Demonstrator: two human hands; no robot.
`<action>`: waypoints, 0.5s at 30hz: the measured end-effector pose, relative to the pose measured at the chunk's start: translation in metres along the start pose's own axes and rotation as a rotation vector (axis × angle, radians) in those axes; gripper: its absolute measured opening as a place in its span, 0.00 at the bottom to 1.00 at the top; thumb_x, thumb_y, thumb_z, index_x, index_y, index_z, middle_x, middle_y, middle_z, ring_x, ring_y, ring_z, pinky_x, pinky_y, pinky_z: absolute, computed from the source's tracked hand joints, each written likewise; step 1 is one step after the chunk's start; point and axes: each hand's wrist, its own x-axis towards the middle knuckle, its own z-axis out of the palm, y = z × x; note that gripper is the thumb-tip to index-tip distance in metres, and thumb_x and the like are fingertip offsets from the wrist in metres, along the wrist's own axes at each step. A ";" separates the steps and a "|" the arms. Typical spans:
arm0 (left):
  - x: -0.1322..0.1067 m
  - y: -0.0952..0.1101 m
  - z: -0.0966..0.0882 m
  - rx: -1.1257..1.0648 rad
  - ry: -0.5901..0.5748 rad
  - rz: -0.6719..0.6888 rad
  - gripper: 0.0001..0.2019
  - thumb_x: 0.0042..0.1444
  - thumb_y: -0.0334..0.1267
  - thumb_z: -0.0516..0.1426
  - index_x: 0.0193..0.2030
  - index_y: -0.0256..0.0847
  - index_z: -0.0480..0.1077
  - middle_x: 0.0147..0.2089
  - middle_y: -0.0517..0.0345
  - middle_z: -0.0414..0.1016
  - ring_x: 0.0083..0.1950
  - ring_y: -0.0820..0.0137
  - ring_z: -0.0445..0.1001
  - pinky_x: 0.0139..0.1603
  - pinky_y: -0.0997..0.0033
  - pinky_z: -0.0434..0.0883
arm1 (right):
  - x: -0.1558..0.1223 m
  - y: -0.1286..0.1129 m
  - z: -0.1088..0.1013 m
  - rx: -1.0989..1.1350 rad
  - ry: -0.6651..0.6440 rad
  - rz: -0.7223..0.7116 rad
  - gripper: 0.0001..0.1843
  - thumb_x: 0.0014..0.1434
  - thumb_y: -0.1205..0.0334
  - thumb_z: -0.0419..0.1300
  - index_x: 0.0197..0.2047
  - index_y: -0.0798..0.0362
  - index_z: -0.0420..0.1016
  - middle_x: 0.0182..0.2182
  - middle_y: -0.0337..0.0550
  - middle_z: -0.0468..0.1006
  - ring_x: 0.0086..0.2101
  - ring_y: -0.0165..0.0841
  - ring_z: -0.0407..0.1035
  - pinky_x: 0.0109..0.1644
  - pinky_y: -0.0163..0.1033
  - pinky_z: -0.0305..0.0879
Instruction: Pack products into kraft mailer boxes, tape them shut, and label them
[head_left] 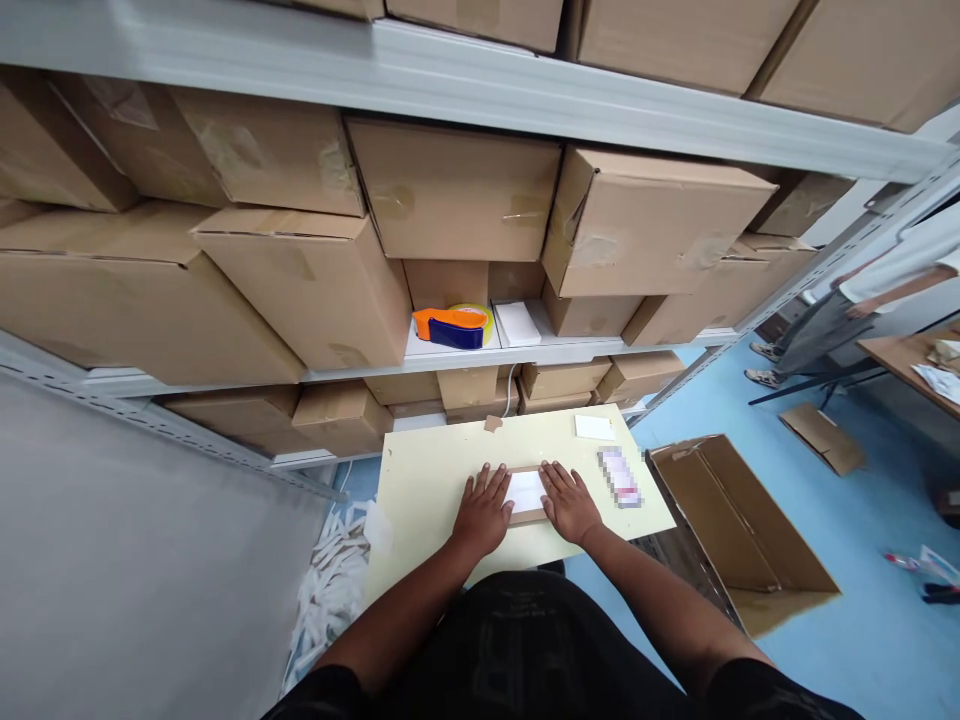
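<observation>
A small open cardboard box (526, 494) with something white inside lies on the pale yellow table (442, 470). My left hand (484, 510) lies flat on its left flap, fingers stretched out. My right hand (570, 500) presses flat on the right flap, fingers spread. Neither hand holds anything. A white card (594, 427) lies at the table's far edge, and a small blurred packet (619, 476) lies right of my right hand.
An orange and blue tape dispenser (453, 326) and a white box (517, 323) sit on the shelf among stacked cartons. An open carton (739, 525) lies on the blue floor at right. White strips (330, 570) are piled at left. Another person (862, 300) stands far right.
</observation>
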 end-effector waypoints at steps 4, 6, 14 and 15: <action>0.000 0.001 0.002 -0.027 -0.003 -0.003 0.29 0.69 0.42 0.49 0.76 0.44 0.57 0.78 0.52 0.54 0.80 0.51 0.46 0.75 0.40 0.50 | 0.000 -0.001 0.002 0.006 -0.035 0.016 0.33 0.72 0.58 0.45 0.77 0.53 0.51 0.75 0.47 0.53 0.73 0.46 0.48 0.73 0.58 0.47; 0.000 0.001 0.000 -0.060 -0.007 -0.008 0.28 0.69 0.42 0.49 0.76 0.44 0.58 0.78 0.52 0.54 0.80 0.50 0.46 0.75 0.40 0.50 | 0.001 0.001 0.004 0.038 -0.051 0.022 0.33 0.72 0.57 0.45 0.77 0.53 0.51 0.75 0.47 0.52 0.73 0.46 0.47 0.73 0.58 0.47; -0.016 -0.005 -0.010 -0.482 0.104 -0.357 0.29 0.70 0.46 0.47 0.74 0.37 0.58 0.78 0.43 0.53 0.79 0.54 0.49 0.76 0.47 0.54 | -0.017 0.023 0.005 0.587 0.037 0.306 0.39 0.69 0.42 0.50 0.75 0.56 0.56 0.74 0.53 0.56 0.72 0.48 0.49 0.75 0.56 0.48; -0.019 -0.004 -0.011 -0.570 0.092 -0.478 0.29 0.70 0.47 0.46 0.73 0.36 0.58 0.77 0.41 0.56 0.78 0.54 0.53 0.76 0.47 0.55 | -0.021 0.026 0.005 0.710 -0.001 0.407 0.40 0.69 0.40 0.50 0.75 0.55 0.57 0.73 0.53 0.58 0.72 0.48 0.51 0.75 0.56 0.48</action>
